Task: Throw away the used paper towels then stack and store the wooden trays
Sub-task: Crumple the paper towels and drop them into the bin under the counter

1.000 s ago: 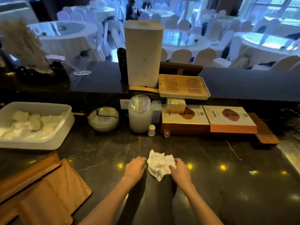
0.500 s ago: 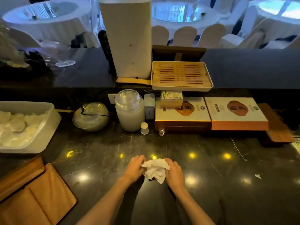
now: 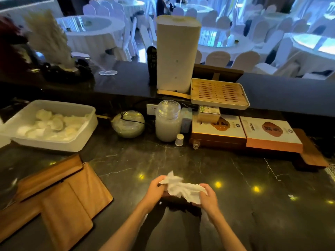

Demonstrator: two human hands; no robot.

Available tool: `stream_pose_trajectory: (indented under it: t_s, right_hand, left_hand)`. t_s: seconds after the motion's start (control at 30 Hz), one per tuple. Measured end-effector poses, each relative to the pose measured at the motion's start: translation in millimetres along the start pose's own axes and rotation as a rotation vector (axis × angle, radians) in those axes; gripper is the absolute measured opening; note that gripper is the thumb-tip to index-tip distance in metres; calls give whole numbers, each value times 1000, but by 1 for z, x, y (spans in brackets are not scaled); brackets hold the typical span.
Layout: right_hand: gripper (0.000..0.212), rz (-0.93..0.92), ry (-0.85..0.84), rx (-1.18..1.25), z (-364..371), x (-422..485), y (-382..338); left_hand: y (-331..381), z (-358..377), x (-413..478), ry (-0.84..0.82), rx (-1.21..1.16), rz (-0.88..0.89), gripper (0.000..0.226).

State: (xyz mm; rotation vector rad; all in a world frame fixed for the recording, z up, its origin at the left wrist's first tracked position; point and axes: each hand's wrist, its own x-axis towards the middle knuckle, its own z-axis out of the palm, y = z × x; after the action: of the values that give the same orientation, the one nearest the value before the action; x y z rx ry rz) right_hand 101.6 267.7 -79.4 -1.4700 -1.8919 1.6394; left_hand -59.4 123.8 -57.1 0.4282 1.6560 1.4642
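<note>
A crumpled white paper towel (image 3: 181, 188) is lifted just above the dark marble counter (image 3: 235, 178), held between both hands. My left hand (image 3: 155, 191) pinches its left end and my right hand (image 3: 208, 198) grips its right end. Several wooden trays (image 3: 59, 194) lie overlapping at the counter's left front, none touched by a hand. A slatted wooden tray (image 3: 218, 93) in a white rim sits on the raised ledge behind.
A white tub (image 3: 54, 144) of folded towels stands at the left. A glass bowl (image 3: 128, 124), a lidded jar (image 3: 167, 122), a small white bottle (image 3: 179, 140) and two flat boxes (image 3: 244, 131) line the back. A tall paper towel roll (image 3: 175, 53) stands on the ledge.
Both hands closed in on the paper towel lying on the counter, gathered it and lifted it. The camera tilted down, then back up.
</note>
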Motion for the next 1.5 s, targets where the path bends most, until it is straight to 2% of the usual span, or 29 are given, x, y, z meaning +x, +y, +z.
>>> stream_pose_trajectory:
  t_s: [0.07, 0.13, 0.23, 0.33, 0.4, 0.5, 0.57, 0.67, 0.77, 0.87, 0.93, 1.03, 1.1, 1.17, 1.27, 1.33, 1.4, 1.5]
  right_hand:
    - [25, 8, 66, 14, 6, -13, 2]
    - [14, 77, 48, 110, 10, -28, 5]
    - [42, 116, -44, 149, 14, -48, 6]
    - [33, 119, 73, 168, 19, -81, 6]
    - [24, 148, 123, 337, 23, -102, 12]
    - [10, 189, 122, 614, 30, -136, 23]
    - [19, 193, 172, 666, 33, -156, 31]
    - [34, 207, 277, 704, 31, -184, 41]
    - [32, 198, 331, 671, 18, -209, 48]
    - [22, 223, 296, 893, 0, -232, 60]
    - [16, 241, 229, 986, -12, -246, 71]
    - [15, 202, 218, 932, -24, -271, 92]
    - [6, 171, 208, 860, -32, -290, 114]
    - [15, 156, 155, 848, -39, -312, 140]
    - [19, 163, 72, 868, -51, -349, 171]
    - [23, 210, 81, 805, -56, -377, 189]
    - [26, 229, 112, 760, -58, -399, 206]
    - [22, 261, 97, 745, -61, -421, 220]
  left_hand:
    - [-5, -13, -10, 81, -160, -52, 26]
    - [-10, -31, -17, 98, -256, -121, 26]
    - [-21, -64, -29, 56, -329, -239, 34]
    - [-39, -89, -43, -37, -370, -286, 53]
    - [-48, -96, -53, -91, -340, -261, 57]
    - [-56, -90, -65, -69, -267, -248, 48]
    - [-58, -80, -74, -76, -186, -272, 43]
    - [-59, -63, -97, -192, -53, -256, 40]
    - [-59, -48, -121, -316, 3, -224, 36]
    - [-61, -34, -140, -324, 68, -237, 36]
    - [-62, -22, -156, -319, 80, -264, 25]
    - [-72, -4, -188, -332, 43, -306, 13]
    - [-85, 7, -213, -301, 100, -293, 26]
    - [-105, 19, -243, -251, 129, -273, 30]
    - [-138, 28, -292, -183, 32, -275, 20]
    - [-157, 27, -326, -190, -4, -259, 18]
    - [-171, 23, -354, -203, 45, -247, 14]
    - [-182, 22, -372, -158, 163, -234, 26]
